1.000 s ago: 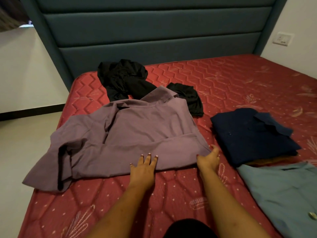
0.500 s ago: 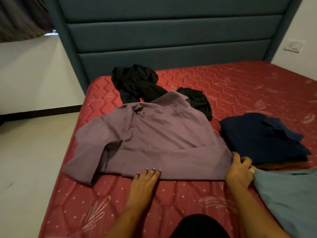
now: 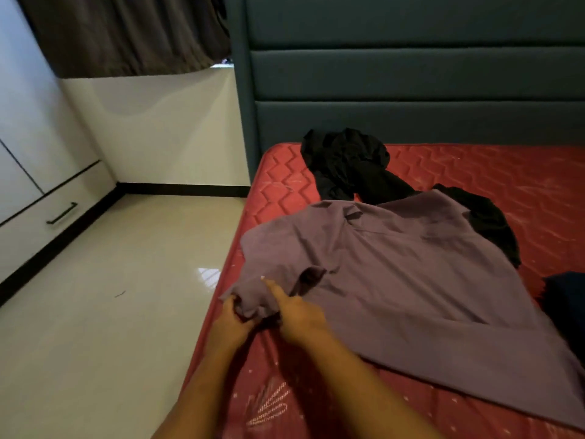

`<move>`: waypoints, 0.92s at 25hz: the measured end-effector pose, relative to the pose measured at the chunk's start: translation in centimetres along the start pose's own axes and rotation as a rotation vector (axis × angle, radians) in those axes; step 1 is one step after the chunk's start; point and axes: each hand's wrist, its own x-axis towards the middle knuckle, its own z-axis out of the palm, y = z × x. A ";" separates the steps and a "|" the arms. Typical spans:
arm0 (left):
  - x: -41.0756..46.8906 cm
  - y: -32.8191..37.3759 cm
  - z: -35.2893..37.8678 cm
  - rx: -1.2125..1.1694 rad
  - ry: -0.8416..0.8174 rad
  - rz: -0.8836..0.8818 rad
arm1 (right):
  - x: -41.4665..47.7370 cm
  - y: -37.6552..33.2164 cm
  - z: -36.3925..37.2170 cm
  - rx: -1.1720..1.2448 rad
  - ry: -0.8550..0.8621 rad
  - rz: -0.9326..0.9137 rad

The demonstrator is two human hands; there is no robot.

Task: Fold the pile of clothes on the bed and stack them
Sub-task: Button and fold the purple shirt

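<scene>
Nearest, both forearms reach in over the mattress (image 3: 316, 416) to one spot at its left edge. The left hand (image 3: 232, 323) is closed on the bunched end of the sleeve (image 3: 269, 282), fingers curled into the cloth. Touching it on the right, the right hand (image 3: 299, 316) lays a straight index finger (image 3: 273, 288) along the top of the sleeve. Its other fingers are tucked under, and I cannot tell whether they hold cloth or are only curled.

From the grip the shirt (image 3: 411, 280) spreads away to the right and back, mostly flat, with its hem trailing far right of the hands. Its collar end, beyond the grip, lies over part of the black clothes (image 3: 348, 163), which sit crumpled near the headboard (image 3: 411, 77). Far right of the grip, a navy garment (image 3: 566, 299) shows at the frame edge.

The step in hand looks like folding the sleeve in across the body. The grip sits right at the mattress edge, with the floor (image 3: 126, 312) just left of it, so loose cloth could slip over the side. A hard pull on the sleeve would likely drag the body askew and wrinkle it. With the collar resting on the black clothes, a fold could come out lumpy or tug them along.
</scene>
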 end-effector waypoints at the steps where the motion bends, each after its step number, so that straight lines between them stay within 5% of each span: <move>1: 0.7 -0.1 0.1 -0.059 -0.005 -0.007 | 0.9 -0.9 0.2 -0.097 0.000 -0.013; 7: 3.6 1.9 -2.6 0.088 0.003 0.001 | 4.8 -2.0 0.9 -0.300 -0.009 -0.013; 10: 4.8 5.3 -4.5 0.080 -0.022 0.020 | 7.1 -0.7 -1.2 0.001 -0.080 -0.115; 13: 5.8 7.6 -5.5 -0.316 0.048 0.084 | 9.9 1.7 -6.1 0.370 -0.132 -0.034; 16: 6.5 6.6 -5.2 -0.231 0.144 0.161 | 11.7 3.8 -9.3 0.606 -0.187 0.035; 20: 6.1 3.1 -1.8 -0.491 -0.235 -0.112 | 11.9 3.8 -6.4 0.765 -0.093 0.080; 23: 5.7 3.4 -0.8 -0.599 -0.168 -0.067 | 10.9 2.3 -3.4 1.039 0.150 0.113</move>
